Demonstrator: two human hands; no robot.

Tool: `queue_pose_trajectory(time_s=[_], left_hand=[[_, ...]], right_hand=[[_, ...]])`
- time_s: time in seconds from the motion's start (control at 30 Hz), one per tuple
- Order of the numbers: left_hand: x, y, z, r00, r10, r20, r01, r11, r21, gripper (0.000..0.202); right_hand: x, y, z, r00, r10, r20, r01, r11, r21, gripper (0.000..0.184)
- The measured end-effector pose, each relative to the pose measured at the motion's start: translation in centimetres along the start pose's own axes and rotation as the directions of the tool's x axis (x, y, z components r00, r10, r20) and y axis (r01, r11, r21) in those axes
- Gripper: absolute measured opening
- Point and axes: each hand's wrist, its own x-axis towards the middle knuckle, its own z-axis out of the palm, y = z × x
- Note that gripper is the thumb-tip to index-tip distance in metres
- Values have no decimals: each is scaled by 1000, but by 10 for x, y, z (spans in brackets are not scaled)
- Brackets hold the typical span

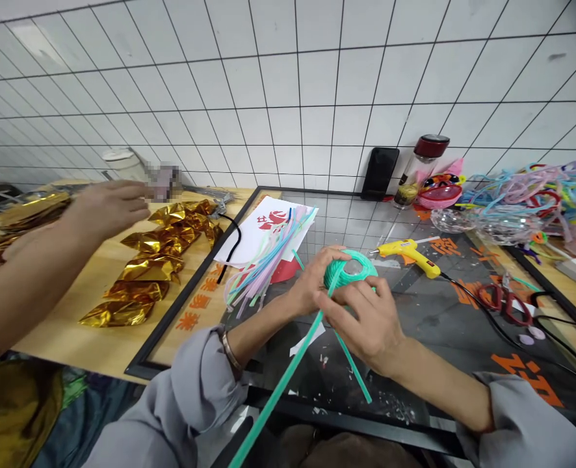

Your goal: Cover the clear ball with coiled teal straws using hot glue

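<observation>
My left hand (312, 283) and my right hand (366, 322) both grip a small ball of wound teal pipe cleaner (353, 268) above the glass-topped table (434, 312). Fingers of both hands are curled round it. Two loose teal pipe cleaner ends (288, 377) trail down from the ball toward me. I wear grey sleeves and a bracelet on my left wrist.
A yellow glue gun (409, 250) and red scissors (500, 298) lie right of my hands. A pile of pastel pipe cleaners (268, 257) rests on white paper. A heap of mixed pipe cleaners (532, 188) fills the far right. Another person's hand (105, 208) reaches over gold foil strips (156, 260) at left.
</observation>
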Motion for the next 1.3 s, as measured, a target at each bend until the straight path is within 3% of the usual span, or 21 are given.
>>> queue_pose_trajectory(time_s=[0.1, 0.2, 0.3, 0.43, 0.67, 1.03, 1.3], left_hand=[[0, 2, 1, 1000, -31, -5, 31, 999, -20, 47], [1, 7, 2, 999, -50, -6, 49, 998, -25, 47], [1, 11, 1, 997, -71, -15, 71, 997, -18, 47], [1, 13, 1, 997, -77, -1, 77, 997, -19, 47], [1, 17, 0, 995, -99, 15, 99, 995, -2, 48], [-1, 15, 0, 997, -70, 15, 70, 998, -2, 49], [-3, 14, -4, 996, -78, 34, 79, 997, -27, 35]], right_hand=[[-4, 3, 0, 1000, 17, -18, -16, 998, 64, 21], [-14, 13, -5, 983, 184, -13, -178, 965, 193, 28], [-17, 23, -10, 937, 348, -20, -323, 889, 325, 32], [-14, 32, -12, 856, 515, 49, -481, 756, 443, 18], [-14, 51, -5, 748, 652, 122, -602, 589, 539, 6], [-13, 56, -3, 779, 605, 164, -585, 606, 539, 11], [-12, 61, -5, 781, 592, 198, -586, 586, 560, 15]])
